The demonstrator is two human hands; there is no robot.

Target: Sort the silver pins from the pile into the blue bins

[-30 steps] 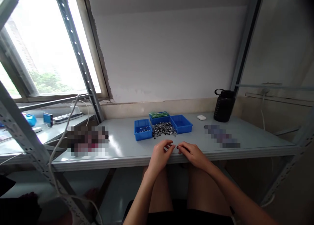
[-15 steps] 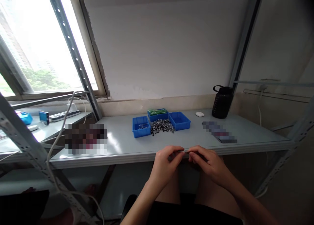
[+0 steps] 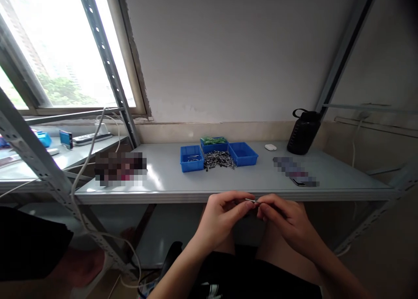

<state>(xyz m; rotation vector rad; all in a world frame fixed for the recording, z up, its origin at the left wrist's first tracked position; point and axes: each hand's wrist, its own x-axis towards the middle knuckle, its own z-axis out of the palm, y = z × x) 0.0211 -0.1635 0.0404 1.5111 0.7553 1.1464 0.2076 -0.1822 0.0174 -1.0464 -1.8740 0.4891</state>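
Observation:
My left hand (image 3: 222,216) pinches one end of a thin silver screw (image 3: 251,200) between thumb and forefinger. The fingertips of my right hand (image 3: 282,214) are closed on its other end. Both hands are just in front of the table's front edge, above my lap. Beyond them lies a heap of loose screws (image 3: 219,159), silver and dark. Left of the heap, a blue bin (image 3: 192,165) holds several slim silver pieces. Another blue bin (image 3: 242,154) stands at the heap's right. Green packets (image 3: 214,140) lie in a blue bin behind it.
On the grey table (image 3: 170,177), a black bottle (image 3: 303,131) and a small white case (image 3: 270,147) stand at the right. A phone-like item (image 3: 302,182) is partly blurred out. A white cable (image 3: 85,170) hangs by the metal upright at left. Another person's leg (image 3: 86,264) shows at lower left.
The view has tilted and shifted slightly, so the table sits higher in the picture. Both hands remain on the screw, which now slants down to the right. More of the other person's leg shows.

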